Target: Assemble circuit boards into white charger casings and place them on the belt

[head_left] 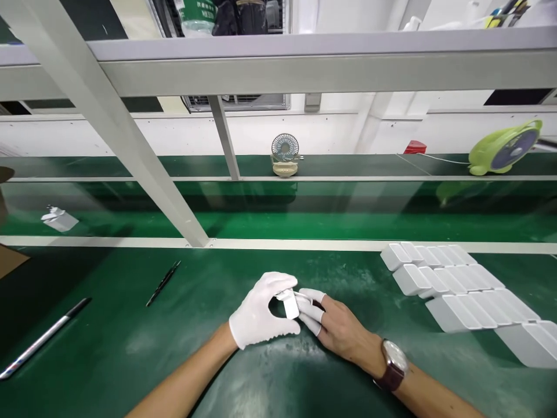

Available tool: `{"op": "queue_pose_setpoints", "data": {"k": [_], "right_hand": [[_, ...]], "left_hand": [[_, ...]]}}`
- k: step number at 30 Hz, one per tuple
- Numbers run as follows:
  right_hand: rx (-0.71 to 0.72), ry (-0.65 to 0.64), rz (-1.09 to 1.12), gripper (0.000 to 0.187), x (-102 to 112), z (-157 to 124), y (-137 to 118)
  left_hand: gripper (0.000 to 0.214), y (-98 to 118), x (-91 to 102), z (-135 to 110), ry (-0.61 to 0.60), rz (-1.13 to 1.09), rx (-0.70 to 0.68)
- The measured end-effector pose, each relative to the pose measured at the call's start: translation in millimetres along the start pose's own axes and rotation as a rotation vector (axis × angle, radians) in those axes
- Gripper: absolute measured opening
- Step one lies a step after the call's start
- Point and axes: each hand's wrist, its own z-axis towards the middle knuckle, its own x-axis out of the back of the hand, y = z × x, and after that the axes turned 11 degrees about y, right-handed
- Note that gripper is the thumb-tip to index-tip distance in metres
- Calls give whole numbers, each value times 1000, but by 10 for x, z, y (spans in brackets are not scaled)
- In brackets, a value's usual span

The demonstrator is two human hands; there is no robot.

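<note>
My left hand [264,312], in a white glove, is curled round a small white plastic piece [289,304] above the green bench [195,360]. White finger cots cover fingertips of my right hand [334,323], which wears a watch [395,360] at the wrist. Those fingers are closed together at the right side of the piece and touch it. Part of the piece is hidden by the fingers, so its exact kind cannot be made out.
Rows of white boxes [465,278] stand on the right. Black tweezers [163,284] and a silvery rod [46,337] lie on the left. A slanting metal post [117,128] rises at the back left. A small white box [60,219] and a green fan [500,148] sit farther back.
</note>
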Motion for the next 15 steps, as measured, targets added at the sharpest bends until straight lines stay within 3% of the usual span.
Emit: {"op": "queue_pose_setpoints", "data": {"k": [2, 5, 8, 11, 15], "right_hand": [[-92, 13, 49, 44, -15, -15, 8], [-180, 15, 79, 45, -37, -4, 3], [-118, -8, 24, 37, -55, 57, -16], [-57, -1, -14, 28, -73, 125, -28], [-45, 18, -5, 34, -85, 118, 4]], "left_hand": [[66, 28, -13, 20, 4, -25, 40], [54, 63, -12, 42, -24, -68, 245], [45, 69, -4, 48, -51, -158, 354], [38, 43, -1, 48, -69, -253, 366], [34, 6, 1, 53, -83, -327, 374]]}}
